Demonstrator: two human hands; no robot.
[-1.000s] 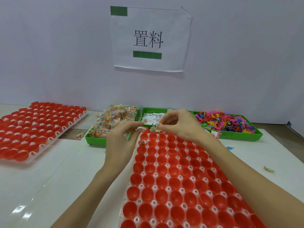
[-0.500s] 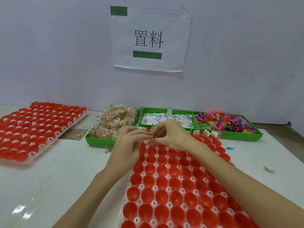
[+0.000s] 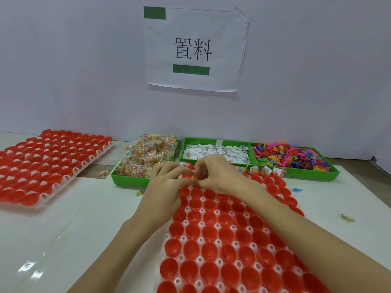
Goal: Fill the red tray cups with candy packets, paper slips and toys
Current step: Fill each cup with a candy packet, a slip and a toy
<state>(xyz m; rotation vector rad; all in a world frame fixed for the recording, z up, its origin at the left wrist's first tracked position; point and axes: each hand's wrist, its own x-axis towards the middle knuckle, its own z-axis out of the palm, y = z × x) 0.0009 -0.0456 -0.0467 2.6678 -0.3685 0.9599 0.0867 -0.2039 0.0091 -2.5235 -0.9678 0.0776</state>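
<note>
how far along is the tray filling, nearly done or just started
Barely started. Done: only the far row of the red tray, near the bins, shows slips and toys in its cups. In hand: the left hand and right hand pinch a small item over a far cup. Left: every nearer row is empty.

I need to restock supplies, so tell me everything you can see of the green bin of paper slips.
The green bin of paper slips is a shallow rectangular tray of bright green plastic, standing flat at the back of the table by the wall, the middle one of three green bins set side by side. It holds a loose, low layer of small white slips with black print. A white tag sticks up at its far rim. The right hand hides part of its near wall.
</note>
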